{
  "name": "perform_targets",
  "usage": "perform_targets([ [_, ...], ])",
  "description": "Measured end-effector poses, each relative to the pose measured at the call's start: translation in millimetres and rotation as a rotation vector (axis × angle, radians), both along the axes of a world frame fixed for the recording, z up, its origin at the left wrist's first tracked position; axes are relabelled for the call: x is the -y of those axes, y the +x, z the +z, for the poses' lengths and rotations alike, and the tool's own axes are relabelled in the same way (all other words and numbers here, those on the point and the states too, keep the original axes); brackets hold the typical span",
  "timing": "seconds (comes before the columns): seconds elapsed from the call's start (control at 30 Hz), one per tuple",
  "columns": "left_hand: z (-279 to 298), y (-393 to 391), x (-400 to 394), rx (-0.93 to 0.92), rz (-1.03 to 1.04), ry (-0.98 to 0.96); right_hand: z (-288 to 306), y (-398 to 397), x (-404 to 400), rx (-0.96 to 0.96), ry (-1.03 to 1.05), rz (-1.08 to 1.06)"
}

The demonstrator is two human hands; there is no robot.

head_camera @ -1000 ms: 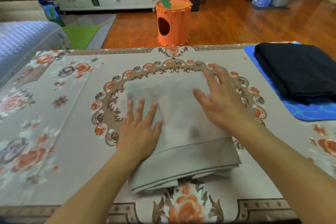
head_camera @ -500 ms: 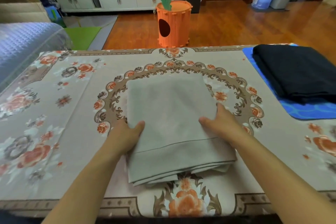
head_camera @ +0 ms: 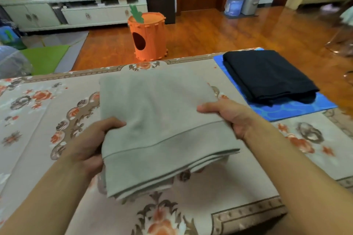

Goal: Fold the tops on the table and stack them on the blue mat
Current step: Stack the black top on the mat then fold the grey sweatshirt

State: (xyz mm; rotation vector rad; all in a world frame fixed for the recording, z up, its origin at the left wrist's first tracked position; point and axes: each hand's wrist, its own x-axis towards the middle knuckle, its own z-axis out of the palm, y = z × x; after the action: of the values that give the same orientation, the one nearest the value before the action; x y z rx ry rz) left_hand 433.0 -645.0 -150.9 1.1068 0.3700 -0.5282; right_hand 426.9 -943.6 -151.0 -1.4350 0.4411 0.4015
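**Grey top held in both hands**

The folded grey top [head_camera: 160,129] is up off the bench [head_camera: 229,187]. The left hand [head_camera: 89,143] grips its left edge, thumb on top. The right hand [head_camera: 231,114] grips its right edge the same way. A folded black top [head_camera: 267,76] lies on the blue mat [head_camera: 298,108], to the right.

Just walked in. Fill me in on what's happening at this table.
A person is folding tops and stacking them on a blue mat. Both hands hold a folded grey top above the flowered tablecloth: the left hand grips its left edge, the right hand its right edge. A folded black top already lies on the mat to the right. The grey one is not yet on it.
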Motion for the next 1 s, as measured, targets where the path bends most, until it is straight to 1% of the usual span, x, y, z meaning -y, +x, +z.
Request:
perform_targets([
  [0.07, 21, 15, 40, 0.069, -0.040, -0.001, 21, 1, 42, 0.098, -0.044, -0.050],
  [0.13, 32, 32, 85, 0.116, -0.103, -0.006, 37, -2, 88, 0.135, -0.081, -0.073],
  [0.23, 33, 65, 154, 0.124, -0.220, -0.006, 52, 3, 153, 0.144, -0.170, -0.109],
  [0.3, 40, 93, 204, 0.144, -0.285, -0.015, 64, 16, 195, 0.117, -0.263, -0.180],
  [0.37, 52, 122, 254, 0.218, -0.313, -0.036, 79, 37, 236, 0.106, -0.345, -0.253],
  [0.43, 61, 150, 304, 0.292, -0.295, -0.096, 95, 61, 273, 0.141, -0.386, -0.314],
  [0.5, 57, 174, 346, 0.328, -0.270, -0.147, 104, 85, 308, 0.171, -0.437, -0.346],
  [0.57, 31, 190, 379, 0.259, -0.272, -0.136, 89, 103, 338, 0.081, -0.494, -0.346],
  [0.6, 9, 193, 392, 0.201, -0.275, -0.090, 71, 110, 349, -0.015, -0.543, -0.328],
  [0.67, -41, 192, 411, 0.111, -0.314, 0.064, 12, 121, 374, -0.179, -0.722, -0.239],
  [0.7, -61, 188, 417, 0.095, -0.321, 0.132, -19, 124, 384, -0.215, -0.843, -0.202],
  [0.73, -74, 185, 418, 0.106, -0.309, 0.216, -42, 122, 388, -0.211, -0.936, -0.200],
  [0.77, -80, 184, 418, 0.138, -0.295, 0.327, -56, 121, 389, -0.191, -0.960, -0.216],
  [0.8, -77, 183, 415, 0.211, -0.319, 0.455, -60, 122, 391, -0.178, -0.980, -0.236],
  [0.83, -70, 186, 410, 0.335, -0.384, 0.636, -56, 125, 390, -0.186, -1.038, -0.195],
  [0.87, -60, 188, 404, 0.505, -0.476, 0.887, -46, 129, 390, -0.209, -1.126, -0.134],
  [0.9, -50, 192, 399, 0.705, -0.516, 1.166, -34, 138, 390, -0.174, -1.234, -0.120],
  [0.93, -40, 197, 397, 0.903, -0.474, 1.347, -19, 149, 387, -0.094, -1.317, -0.158],
  [0.97, -28, 202, 401, 1.050, -0.407, 1.407, -4, 162, 379, 0.018, -1.376, -0.211],
  [1.0, -18, 210, 410, 1.144, -0.356, 1.396, 9, 176, 369, 0.158, -1.411, -0.254],
])
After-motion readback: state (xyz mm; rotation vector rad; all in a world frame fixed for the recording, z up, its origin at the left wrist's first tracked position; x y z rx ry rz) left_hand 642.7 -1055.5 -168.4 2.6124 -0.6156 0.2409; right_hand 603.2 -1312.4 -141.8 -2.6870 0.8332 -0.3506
